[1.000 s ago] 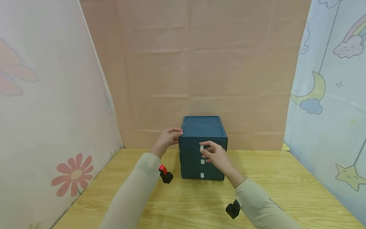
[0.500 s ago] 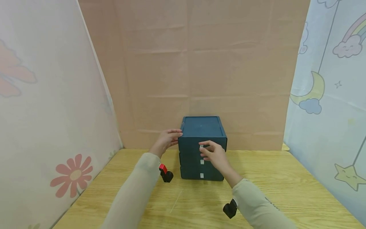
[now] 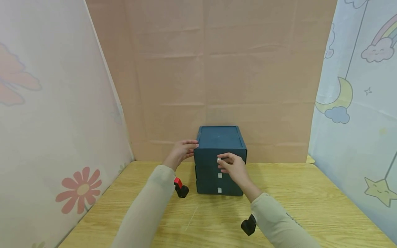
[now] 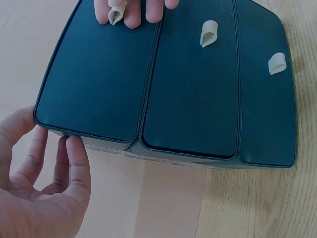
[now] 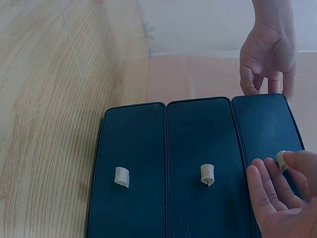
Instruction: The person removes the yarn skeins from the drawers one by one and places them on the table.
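Observation:
A dark blue three-drawer storage box stands on the table, each drawer front bearing a small white pull tab. At the top drawer's pull tab, my right hand pinches with thumb and forefinger, the other fingers held out before the drawer front. My left hand rests against the box's upper left edge, its fairly straight fingers touching the side. The middle pull tab and bottom pull tab are untouched. All three drawer fronts look flush.
The wood-grain table spreads around the box. Behind it hangs a creased tan sheet. Patterned cloth walls stand on the left and right.
My right thumb and forefinger have drawn together on the top pull tab. The left hand stays at the box's edge, and the drawers have not visibly moved.

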`<state>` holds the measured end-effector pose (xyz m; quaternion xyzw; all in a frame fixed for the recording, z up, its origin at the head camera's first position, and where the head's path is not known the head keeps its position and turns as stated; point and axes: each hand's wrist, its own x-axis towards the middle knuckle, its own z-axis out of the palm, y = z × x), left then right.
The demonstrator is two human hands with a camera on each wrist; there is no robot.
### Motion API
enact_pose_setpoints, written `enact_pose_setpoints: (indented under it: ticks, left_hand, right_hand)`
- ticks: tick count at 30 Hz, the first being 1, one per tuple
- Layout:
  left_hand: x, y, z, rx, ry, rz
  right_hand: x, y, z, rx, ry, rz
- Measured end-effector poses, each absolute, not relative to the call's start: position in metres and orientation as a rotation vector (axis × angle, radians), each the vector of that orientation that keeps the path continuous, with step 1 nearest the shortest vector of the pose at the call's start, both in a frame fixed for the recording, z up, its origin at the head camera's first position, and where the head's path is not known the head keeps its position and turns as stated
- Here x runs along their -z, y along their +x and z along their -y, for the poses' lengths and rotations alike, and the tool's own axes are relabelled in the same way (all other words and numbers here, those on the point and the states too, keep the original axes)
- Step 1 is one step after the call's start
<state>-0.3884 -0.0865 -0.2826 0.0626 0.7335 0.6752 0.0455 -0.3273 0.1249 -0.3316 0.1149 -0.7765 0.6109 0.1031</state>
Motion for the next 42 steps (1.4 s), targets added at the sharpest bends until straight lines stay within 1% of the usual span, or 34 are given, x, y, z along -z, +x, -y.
enact_pose_setpoints:
  ticks: [27, 42]
  left_hand:
    - [0.281, -0.391, 0.088, -2.076, 0.102, -2.213]
    - [0.279, -0.391, 0.087, -2.073, 0.085, -2.194]
  right_hand:
    - [0.332, -0.328, -0.122, -1.775, 0.310, 2.272]
    - [0.335, -0.313, -0.127, -1.741, 0.305, 2.316]
